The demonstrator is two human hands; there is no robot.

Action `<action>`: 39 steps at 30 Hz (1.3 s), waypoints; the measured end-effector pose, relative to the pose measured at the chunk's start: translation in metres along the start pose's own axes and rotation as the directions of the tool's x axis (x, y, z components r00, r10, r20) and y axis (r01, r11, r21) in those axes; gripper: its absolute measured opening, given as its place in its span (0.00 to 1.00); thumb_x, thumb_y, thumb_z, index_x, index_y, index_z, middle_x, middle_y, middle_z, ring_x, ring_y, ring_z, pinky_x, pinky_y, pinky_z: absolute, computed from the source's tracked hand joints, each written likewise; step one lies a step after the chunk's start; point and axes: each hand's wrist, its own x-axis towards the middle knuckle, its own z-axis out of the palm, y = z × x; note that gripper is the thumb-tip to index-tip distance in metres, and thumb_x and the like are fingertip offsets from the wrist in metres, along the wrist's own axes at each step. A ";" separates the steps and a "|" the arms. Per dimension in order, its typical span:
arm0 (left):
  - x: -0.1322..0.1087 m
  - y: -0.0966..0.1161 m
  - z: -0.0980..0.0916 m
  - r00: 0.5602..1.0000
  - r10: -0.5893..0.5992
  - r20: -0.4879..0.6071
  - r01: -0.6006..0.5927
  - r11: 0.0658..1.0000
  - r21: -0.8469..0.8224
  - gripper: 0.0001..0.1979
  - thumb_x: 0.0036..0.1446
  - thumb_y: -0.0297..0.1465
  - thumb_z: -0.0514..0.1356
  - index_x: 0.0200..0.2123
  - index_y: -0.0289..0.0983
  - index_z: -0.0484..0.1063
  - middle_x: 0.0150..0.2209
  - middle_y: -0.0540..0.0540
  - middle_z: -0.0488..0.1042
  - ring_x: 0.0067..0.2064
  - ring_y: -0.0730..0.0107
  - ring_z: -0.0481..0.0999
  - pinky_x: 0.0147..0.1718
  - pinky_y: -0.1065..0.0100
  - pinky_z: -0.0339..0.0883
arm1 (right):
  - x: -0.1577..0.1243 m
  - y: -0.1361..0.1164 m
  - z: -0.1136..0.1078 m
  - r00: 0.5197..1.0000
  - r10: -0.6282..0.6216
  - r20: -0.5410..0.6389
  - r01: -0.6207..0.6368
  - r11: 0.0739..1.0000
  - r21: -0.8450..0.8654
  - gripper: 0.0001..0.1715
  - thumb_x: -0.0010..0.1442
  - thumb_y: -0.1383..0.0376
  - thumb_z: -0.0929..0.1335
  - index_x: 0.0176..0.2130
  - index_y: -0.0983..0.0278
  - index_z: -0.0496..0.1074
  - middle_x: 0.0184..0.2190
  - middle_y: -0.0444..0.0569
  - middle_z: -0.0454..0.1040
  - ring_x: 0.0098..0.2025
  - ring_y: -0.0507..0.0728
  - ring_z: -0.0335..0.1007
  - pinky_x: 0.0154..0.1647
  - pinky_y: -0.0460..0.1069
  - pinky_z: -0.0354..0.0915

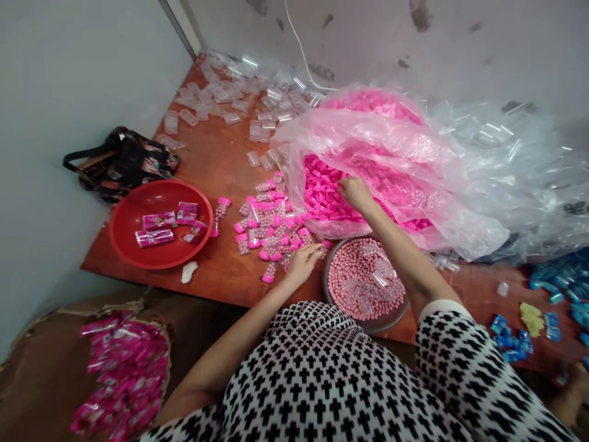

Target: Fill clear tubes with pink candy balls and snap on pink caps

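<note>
My right hand (356,193) reaches over the pink caps (322,190) in an open plastic bag (294,141); its fingers are bent together at the caps, and what they hold is too small to name. Beside the filled containers (271,227) with pink caps, my left hand (304,263) has its fingers pressed together around something hidden, perhaps a clear container, that I cannot make out. Between my arms stands a round bowl (327,288) of pink beads (352,264), with a few clear containers lying on the beads.
A red basin (120,248) with pink packets is at the left, beside a black bag (133,156). Clear containers (230,92) lie at the back. Blue packets (508,341) are at the right, near another person's hand (577,383). Pink packets (129,368) fill a box below.
</note>
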 end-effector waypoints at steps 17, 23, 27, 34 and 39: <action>0.000 -0.016 -0.014 0.990 -0.141 0.005 0.141 0.989 -0.038 0.13 0.59 0.32 0.55 0.43 0.36 0.76 0.44 0.44 0.78 0.45 0.63 0.77 0.48 0.61 0.70 | 0.072 0.023 -0.011 0.996 -0.041 0.074 0.046 0.996 -0.070 0.18 0.60 0.65 0.66 0.48 0.71 0.70 0.48 0.58 0.72 0.50 0.63 0.67 0.49 0.53 0.63; 0.004 -0.011 -0.010 0.996 -0.082 0.043 0.084 0.996 -0.029 0.12 0.58 0.30 0.55 0.42 0.38 0.76 0.43 0.45 0.79 0.44 0.65 0.78 0.47 0.61 0.70 | 0.063 0.079 -0.072 0.966 0.247 -0.075 -0.249 0.969 -0.013 0.25 0.64 0.61 0.63 0.51 0.81 0.64 0.50 0.69 0.68 0.53 0.63 0.64 0.56 0.59 0.57; 0.006 -0.007 -0.006 0.995 -0.078 0.067 0.081 0.996 -0.042 0.12 0.58 0.29 0.55 0.42 0.36 0.76 0.44 0.44 0.78 0.45 0.65 0.78 0.47 0.63 0.70 | 0.045 0.088 -0.078 0.973 0.227 -0.048 -0.231 0.968 -0.094 0.21 0.63 0.63 0.63 0.52 0.74 0.66 0.50 0.65 0.71 0.51 0.64 0.67 0.54 0.60 0.58; 0.005 -0.007 -0.006 0.990 -0.111 0.085 0.114 0.993 -0.031 0.13 0.59 0.30 0.54 0.43 0.37 0.76 0.45 0.44 0.78 0.46 0.65 0.77 0.49 0.62 0.69 | 0.004 0.080 -0.053 0.993 0.017 -0.120 -0.024 0.998 -0.057 0.21 0.62 0.65 0.60 0.52 0.63 0.70 0.50 0.53 0.73 0.51 0.63 0.68 0.54 0.57 0.62; 0.001 0.000 0.003 0.988 -0.110 0.106 0.116 0.992 -0.049 0.12 0.58 0.29 0.56 0.43 0.36 0.76 0.45 0.44 0.78 0.46 0.65 0.77 0.49 0.62 0.69 | -0.025 0.055 -0.035 0.976 -0.198 -0.090 0.196 0.980 -0.029 0.21 0.63 0.62 0.58 0.51 0.63 0.70 0.52 0.52 0.72 0.54 0.60 0.66 0.55 0.54 0.61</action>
